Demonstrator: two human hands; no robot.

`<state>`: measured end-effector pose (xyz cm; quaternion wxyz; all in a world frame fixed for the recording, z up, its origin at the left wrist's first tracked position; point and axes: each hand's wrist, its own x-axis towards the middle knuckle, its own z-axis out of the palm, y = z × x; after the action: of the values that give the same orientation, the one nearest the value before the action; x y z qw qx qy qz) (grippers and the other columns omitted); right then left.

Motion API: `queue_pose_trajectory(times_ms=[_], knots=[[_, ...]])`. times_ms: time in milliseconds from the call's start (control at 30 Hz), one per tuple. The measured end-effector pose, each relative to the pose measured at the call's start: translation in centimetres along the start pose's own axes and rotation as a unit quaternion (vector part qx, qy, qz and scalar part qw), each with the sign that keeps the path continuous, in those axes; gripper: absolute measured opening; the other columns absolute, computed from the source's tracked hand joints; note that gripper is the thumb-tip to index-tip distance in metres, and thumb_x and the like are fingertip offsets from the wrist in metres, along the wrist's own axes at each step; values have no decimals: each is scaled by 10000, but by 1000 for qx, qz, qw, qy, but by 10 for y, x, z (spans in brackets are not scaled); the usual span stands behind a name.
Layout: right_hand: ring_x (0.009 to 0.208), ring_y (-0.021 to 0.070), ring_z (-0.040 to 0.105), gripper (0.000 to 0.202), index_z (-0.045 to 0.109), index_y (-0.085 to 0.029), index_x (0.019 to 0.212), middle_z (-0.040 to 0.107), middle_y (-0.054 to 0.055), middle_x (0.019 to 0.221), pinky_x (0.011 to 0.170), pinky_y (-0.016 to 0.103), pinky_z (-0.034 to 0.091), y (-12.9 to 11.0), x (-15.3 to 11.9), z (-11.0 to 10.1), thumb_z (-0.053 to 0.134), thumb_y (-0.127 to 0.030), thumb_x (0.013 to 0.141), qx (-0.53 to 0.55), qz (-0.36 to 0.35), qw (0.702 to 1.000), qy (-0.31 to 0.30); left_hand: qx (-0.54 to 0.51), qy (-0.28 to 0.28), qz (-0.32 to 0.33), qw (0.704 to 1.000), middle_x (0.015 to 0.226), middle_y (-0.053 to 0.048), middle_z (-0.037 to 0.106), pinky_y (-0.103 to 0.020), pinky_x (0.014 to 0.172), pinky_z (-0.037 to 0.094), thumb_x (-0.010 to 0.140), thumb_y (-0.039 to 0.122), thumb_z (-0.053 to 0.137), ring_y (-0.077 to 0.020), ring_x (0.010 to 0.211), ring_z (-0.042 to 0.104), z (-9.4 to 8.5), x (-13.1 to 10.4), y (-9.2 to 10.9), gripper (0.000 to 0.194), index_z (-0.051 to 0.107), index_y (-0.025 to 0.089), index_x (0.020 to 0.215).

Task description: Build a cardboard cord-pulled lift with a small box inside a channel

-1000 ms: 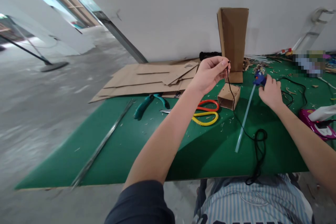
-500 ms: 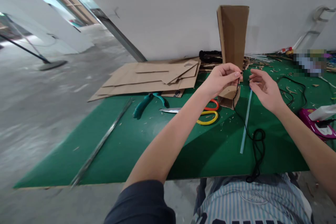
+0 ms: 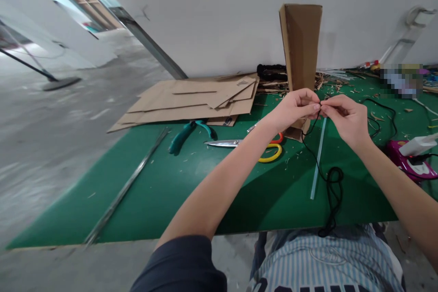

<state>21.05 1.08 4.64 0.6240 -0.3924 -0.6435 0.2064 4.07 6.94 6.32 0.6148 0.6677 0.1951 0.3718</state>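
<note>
My left hand [image 3: 301, 106] pinches a black cord [image 3: 319, 164] near its end, in front of a tall cardboard piece. My right hand [image 3: 345, 116] meets it fingertip to fingertip, closed in a pinch on the same cord. From the fingers the cord hangs down to a loose looped bundle at the table's front edge. Behind the hands the folded cardboard stand [image 3: 303, 45] rises upright, its lower part partly hidden by my left hand. A translucent glue stick [image 3: 318, 159] lies under the hands. Scissors [image 3: 270, 152] with red and yellow handles lie beyond my left forearm.
On the green table [image 3: 191, 182] lie teal-handled pliers [image 3: 185, 137], a bundle of thin wires [image 3: 126, 187] and flat cardboard sheets [image 3: 191, 96]. Dry twigs and scraps line the wall. A pink power socket [image 3: 410, 162] with a white plug sits at right.
My right hand has moved left to join my left hand, and its fingers have closed from apart to a pinch on the cord. The view has shifted slightly.
</note>
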Motion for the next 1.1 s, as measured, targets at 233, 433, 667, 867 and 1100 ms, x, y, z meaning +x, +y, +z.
queue_pose_trajectory(times_ms=[233,433,667,867,1100], knots=[[602,148,633,166,673,-238,725,671,-14,679,616,322,566,3,1,-2,784,-360,741,0,39,998,47,55,50,-22,997,900,-36,702,-211,653,529,785,530,757,-103,751,674,-14,1,-2,444,572,183,991],[621,150,650,176,683,-229,717,675,-9,676,646,324,585,8,0,-2,765,-377,765,-5,49,998,29,57,71,-22,996,845,-19,684,-210,693,536,830,473,736,-83,730,644,-14,2,0,354,605,175,968],[726,150,707,114,743,-232,902,729,14,872,731,340,611,16,1,-3,689,-311,840,15,47,999,19,77,121,-23,989,857,-15,677,-169,571,472,902,426,664,-71,689,622,-13,2,7,261,594,190,988],[653,137,635,63,736,-229,760,694,-8,730,647,306,550,17,0,-4,774,-278,747,6,52,998,29,183,117,27,976,828,-27,659,-201,618,469,907,443,643,-93,720,612,-13,3,3,280,594,171,948],[600,128,576,145,703,-216,692,659,-16,655,595,291,499,13,-2,-1,782,-334,724,19,65,998,10,233,-54,59,969,1090,-97,697,-298,845,510,844,563,666,-203,1040,651,-7,-6,15,465,647,166,1086]])
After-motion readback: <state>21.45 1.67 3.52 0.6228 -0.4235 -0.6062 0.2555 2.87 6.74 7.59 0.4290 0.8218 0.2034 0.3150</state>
